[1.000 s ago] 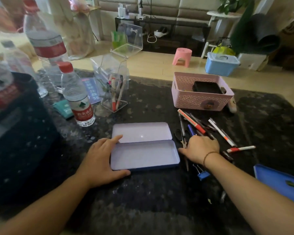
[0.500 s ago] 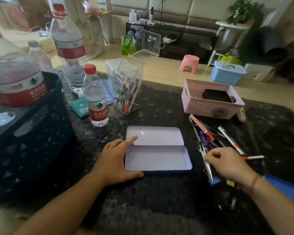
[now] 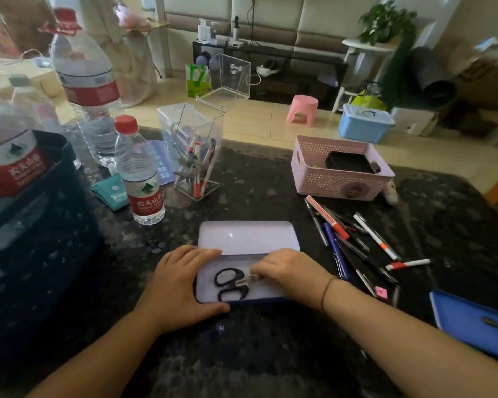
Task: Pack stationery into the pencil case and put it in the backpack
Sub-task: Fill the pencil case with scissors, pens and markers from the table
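Since the scissors (image 3: 231, 284) are going into a shallow tin, the obvious snag is them ending up crooked: if the blades ride up on the rim, the lid won't shut later, and there's a whole pile of pens (image 3: 354, 239) waiting toward the right side of the bench that needs room too. The tin could also skate on the polished dark bench (image 3: 270, 354) if the left hand (image 3: 176, 285) lets off, since nothing else is holding it. The right hand (image 3: 292, 272) has its fingertips pinched together on the scissors at the pivor end, blades hidden under the hand, so I can't tell how they lie. The left hand is spread flat, clamping the case's left end.

The pencil case (image 3: 249, 239) itself sits near the front middle of the bench: pale lilac inside, dark blue outside, hinged lid flat open behind the tray. Only the black-handled scissors are inside so far.
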The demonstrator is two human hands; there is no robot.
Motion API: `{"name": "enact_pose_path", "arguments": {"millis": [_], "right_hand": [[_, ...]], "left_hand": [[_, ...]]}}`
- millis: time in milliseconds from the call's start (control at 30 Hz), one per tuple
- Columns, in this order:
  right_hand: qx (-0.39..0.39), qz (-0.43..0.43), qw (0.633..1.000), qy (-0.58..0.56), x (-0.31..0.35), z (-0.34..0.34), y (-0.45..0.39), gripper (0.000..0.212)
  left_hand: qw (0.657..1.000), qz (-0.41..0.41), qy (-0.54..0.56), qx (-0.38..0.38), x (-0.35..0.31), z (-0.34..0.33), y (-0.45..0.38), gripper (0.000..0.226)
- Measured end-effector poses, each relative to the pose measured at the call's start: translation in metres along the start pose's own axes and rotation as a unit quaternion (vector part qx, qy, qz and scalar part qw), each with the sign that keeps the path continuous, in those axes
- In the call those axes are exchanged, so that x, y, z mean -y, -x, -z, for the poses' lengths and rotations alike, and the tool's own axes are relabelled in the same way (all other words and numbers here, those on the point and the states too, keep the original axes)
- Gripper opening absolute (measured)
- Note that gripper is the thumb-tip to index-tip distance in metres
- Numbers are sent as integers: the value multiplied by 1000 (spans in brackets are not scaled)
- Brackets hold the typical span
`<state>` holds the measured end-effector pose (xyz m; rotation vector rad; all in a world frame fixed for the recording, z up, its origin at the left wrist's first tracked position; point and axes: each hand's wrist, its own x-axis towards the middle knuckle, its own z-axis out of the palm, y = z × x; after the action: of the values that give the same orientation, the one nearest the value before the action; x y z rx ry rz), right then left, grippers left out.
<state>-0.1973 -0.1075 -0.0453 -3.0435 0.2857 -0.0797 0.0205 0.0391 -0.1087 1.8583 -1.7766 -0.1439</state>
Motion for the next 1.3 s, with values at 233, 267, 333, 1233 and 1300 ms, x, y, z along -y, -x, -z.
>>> {"name": "enact_pose_path", "arguments": {"millis": [233,267,333,1233,1300], "right_hand": [[-18,-142,980,-136,22,-18,-16,18],[-19,-151,978,-141,25,-19,-18,18],[-42,-144,979,-137,29,-22,-16,19],[-55,-258,964,-38,9,-9,13,25],[-46,-254,965,-48,9,-14,7,23]], "left_hand": [[998,-48,-22,-19,8,-6,-1,68],[998,-48,-25,-18,8,-6,-2,65],[998,-47,-26,-20,8,-6,-1,62],[999,7,38,23,-3,5,3,102],[999,-11,26,16,-3,4,3,94]]}}
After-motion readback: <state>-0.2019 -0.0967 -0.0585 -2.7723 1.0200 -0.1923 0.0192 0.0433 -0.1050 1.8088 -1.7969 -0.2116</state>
